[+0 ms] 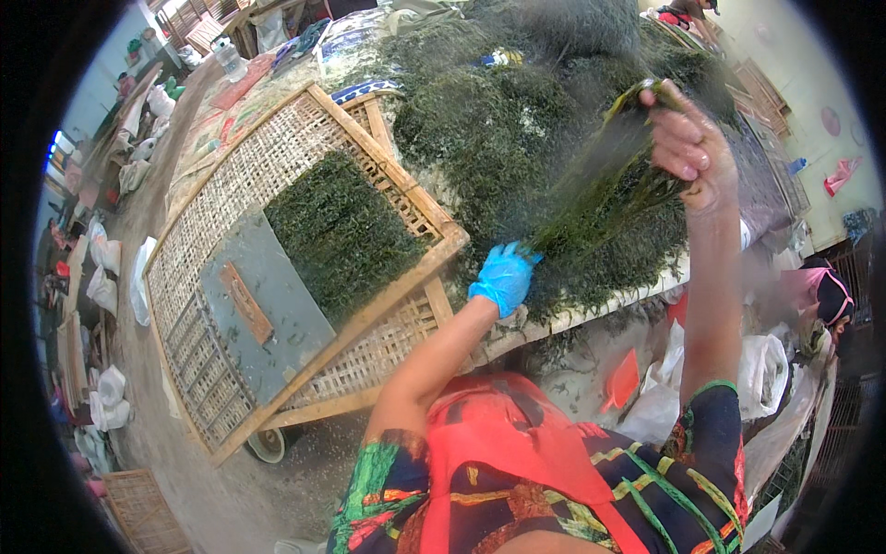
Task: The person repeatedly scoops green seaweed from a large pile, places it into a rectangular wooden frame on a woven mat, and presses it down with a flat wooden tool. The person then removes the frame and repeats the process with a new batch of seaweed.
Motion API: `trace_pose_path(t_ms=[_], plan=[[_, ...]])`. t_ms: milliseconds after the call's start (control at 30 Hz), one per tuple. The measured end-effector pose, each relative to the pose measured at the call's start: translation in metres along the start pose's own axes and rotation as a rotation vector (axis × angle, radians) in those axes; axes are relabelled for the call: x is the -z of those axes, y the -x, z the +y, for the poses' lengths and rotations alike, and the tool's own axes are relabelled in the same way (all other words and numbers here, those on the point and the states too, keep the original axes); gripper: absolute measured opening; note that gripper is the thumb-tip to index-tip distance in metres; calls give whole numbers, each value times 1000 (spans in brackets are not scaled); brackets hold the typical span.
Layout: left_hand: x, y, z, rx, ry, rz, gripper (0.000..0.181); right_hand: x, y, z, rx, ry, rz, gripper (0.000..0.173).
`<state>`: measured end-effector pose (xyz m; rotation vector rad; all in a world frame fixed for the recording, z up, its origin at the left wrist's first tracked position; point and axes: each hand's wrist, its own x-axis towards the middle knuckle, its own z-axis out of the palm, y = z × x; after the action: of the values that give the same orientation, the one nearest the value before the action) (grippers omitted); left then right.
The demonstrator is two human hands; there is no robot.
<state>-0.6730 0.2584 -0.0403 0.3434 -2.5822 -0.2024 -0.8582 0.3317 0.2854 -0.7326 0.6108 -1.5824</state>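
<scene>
A large heap of dark green seaweed (477, 138) covers the table before me. My right hand (685, 138), bare and raised over the heap's right side, grips a stretched bunch of wet seaweed (595, 187). At the lower end of that bunch is my left hand (507, 277) in a blue glove; whether its fingers hold strands is unclear. To the left, a wood-framed woven bamboo tray (242, 163) bears a flat layer of seaweed (339, 235). Beside this layer on the tray lies a grey board (266, 305) with a wooden strip handle (246, 302).
Another woven tray (367, 346) sits beneath the first, at an angle. A red dustpan-like scoop (621, 381) and white plastic bags (761, 374) are below the table edge at right. A person (827, 298) is at the far right, another (692, 21) at the back. A clear jug (230, 61) stands back left.
</scene>
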Motion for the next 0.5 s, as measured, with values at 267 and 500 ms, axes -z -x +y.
trace_pose_path(t_ms=[267, 500], plan=[[98, -52, 33, 55, 160, -121, 25, -5, -2, 35, -39, 221, 332, 34], [155, -140, 58, 17, 278, 547, 37, -12, 5, 33, -92, 223, 231, 32]])
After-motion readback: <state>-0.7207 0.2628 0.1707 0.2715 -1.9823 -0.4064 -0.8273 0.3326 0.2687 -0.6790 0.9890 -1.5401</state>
